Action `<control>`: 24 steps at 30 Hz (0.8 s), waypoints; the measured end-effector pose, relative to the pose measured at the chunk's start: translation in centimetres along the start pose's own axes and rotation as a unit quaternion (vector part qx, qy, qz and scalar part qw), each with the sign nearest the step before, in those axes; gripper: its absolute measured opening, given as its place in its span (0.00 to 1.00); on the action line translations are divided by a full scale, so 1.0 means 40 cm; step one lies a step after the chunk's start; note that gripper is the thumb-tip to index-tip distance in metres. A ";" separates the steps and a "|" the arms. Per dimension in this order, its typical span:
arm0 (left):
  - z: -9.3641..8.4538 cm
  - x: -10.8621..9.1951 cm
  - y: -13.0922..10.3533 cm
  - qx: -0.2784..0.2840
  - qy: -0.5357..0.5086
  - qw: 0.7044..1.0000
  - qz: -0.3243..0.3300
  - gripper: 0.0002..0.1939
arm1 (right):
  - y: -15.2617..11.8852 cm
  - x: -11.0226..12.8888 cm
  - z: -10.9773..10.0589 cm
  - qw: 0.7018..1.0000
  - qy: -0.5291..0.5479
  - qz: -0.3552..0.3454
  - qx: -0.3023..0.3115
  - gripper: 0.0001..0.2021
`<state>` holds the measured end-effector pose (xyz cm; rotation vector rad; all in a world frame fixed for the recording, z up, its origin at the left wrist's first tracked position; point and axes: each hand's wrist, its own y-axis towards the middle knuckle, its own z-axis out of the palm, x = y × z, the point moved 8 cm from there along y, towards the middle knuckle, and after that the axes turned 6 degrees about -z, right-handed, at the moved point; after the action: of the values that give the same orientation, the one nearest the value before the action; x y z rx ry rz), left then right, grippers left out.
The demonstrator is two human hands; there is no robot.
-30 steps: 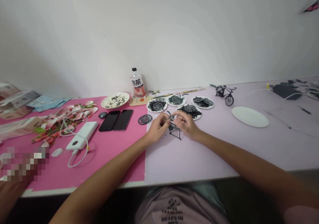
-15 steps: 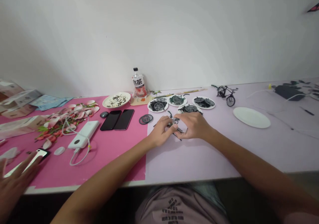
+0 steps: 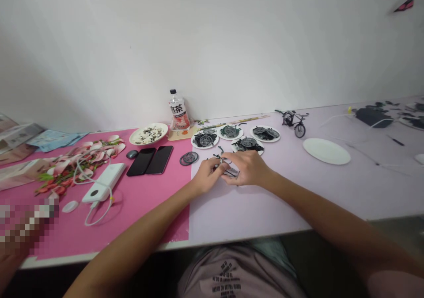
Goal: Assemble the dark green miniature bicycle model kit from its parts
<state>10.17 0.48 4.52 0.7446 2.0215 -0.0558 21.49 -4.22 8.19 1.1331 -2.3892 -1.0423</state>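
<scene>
Watching from a distance, I logged both hands close together over the lilac part of the counter (image 3: 215, 214).

Hands: the left hand (image 3: 208, 176) had thumb and fingertips drawn into a pinch; the right hand (image 3: 251, 167) had thumb and forefinger curved in a narrow arch. Both appeared to have hold of a small grey-and-black piece (image 3: 232, 172) between them. Fingers covered too much of it; I could not tell how its parts met.

Handling (my judgement): thin plastic-looking stock probably flexed easily, so a light pinch near the joint suited it best. One hand did well to steady, the other to line up fully before pressing, straight and without twist. Working low seemed wise, so that a slipped bit fell within reach.

Outward: a dark green strip (image 3: 220, 150) lay just beyond the fingertips. Near the right hand sat a round plate (image 3: 260, 152) heaped with black parts. Two overlapping spoked wheels (image 3: 189, 158) lay left, on pink. A model bicycle (image 3: 293, 121) stood upright near the wall, well apart.
</scene>
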 end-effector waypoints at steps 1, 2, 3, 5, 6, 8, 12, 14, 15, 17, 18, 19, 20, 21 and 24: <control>-0.002 0.004 0.001 -0.001 -0.010 1.000 -0.004 0.22 | -0.001 -0.002 0.001 1.000 0.007 0.011 -0.008 0.18; -0.005 0.008 0.002 -0.003 -0.019 1.000 -0.009 0.22 | -0.001 -0.004 0.003 1.000 0.013 0.023 -0.013 0.19; -0.009 0.011 0.003 -0.007 -0.027 1.000 -0.014 0.23 | -0.002 -0.006 0.006 0.999 0.017 0.035 -0.014 0.19; -0.015 0.015 0.005 -0.011 -0.039 0.999 -0.021 0.23 | -0.003 -0.011 0.013 0.998 0.028 0.057 -0.010 0.22; -0.018 0.015 0.005 -0.013 -0.043 0.999 -0.023 0.23 | -0.004 -0.013 0.015 0.997 0.036 0.067 -0.007 0.24; -0.029 0.012 0.005 -0.028 -0.043 0.998 -0.019 0.22 | -0.008 -0.020 0.020 0.995 0.058 0.085 -0.002 0.30; -0.062 0.005 0.004 -0.083 -0.024 0.996 0.007 0.24 | -0.018 -0.039 0.027 0.989 0.088 0.117 -0.013 0.29; -0.071 0.009 0.005 -0.098 -0.027 0.995 0.014 0.26 | -0.022 -0.048 0.028 0.987 0.095 0.126 -0.031 0.21; -0.074 0.012 0.006 -0.105 -0.030 0.994 0.016 0.26 | -0.022 -0.051 0.030 0.986 0.103 0.125 -0.038 0.17; -0.079 0.016 0.009 -0.117 -0.033 0.992 0.019 0.27 | -0.019 -0.054 0.036 0.985 0.128 0.112 -0.042 0.12; -0.081 0.017 0.010 -0.121 -0.032 0.992 0.022 0.27 | -0.017 -0.054 0.038 0.984 0.140 0.103 -0.042 0.11; -0.081 0.015 0.010 -0.123 -0.028 0.992 0.027 0.27 | -0.016 -0.056 0.040 0.983 0.149 0.096 -0.042 0.11; -0.081 0.012 0.010 -0.123 -0.022 0.991 0.035 0.27 | -0.015 -0.059 0.042 0.983 0.154 0.094 -0.043 0.11; -0.082 0.007 0.010 -0.125 -0.013 0.991 0.045 0.27 | -0.014 -0.063 0.043 0.982 0.156 0.094 -0.044 0.11; -0.085 -0.010 0.003 -0.135 0.016 0.988 0.075 0.27 | -0.015 -0.072 0.042 0.981 0.155 0.103 -0.054 0.12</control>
<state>7.78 1.50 6.73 0.7256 1.9469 0.3131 22.79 -1.45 6.69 0.9131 -2.1233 -0.8461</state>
